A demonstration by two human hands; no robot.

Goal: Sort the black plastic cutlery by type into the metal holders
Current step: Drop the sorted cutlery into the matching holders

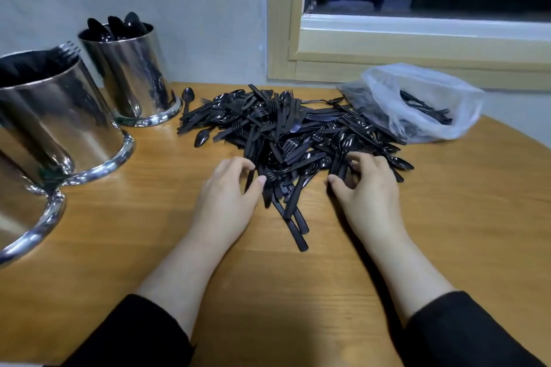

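A big heap of black plastic cutlery (pixel 286 131), forks, spoons and knives mixed, lies mid-table. My left hand (pixel 228 194) sits at the heap's near left edge, its thumb and fingers pinching a black piece there. My right hand (pixel 368 188) sits at the near right edge, fingers curled round several handles. Three shiny metal holders stand at the left: the far holder (pixel 131 74) has spoons in it, the middle holder (pixel 56 116) has forks, and the nearest holder (pixel 21 211) is cut off by the frame.
A clear plastic bag (pixel 423 98) with more black cutlery lies at the back right. The round wooden table (pixel 298 292) meets a grey wall and a window frame (pixel 417 48) behind. A few loose spoons lie beside the far holder.
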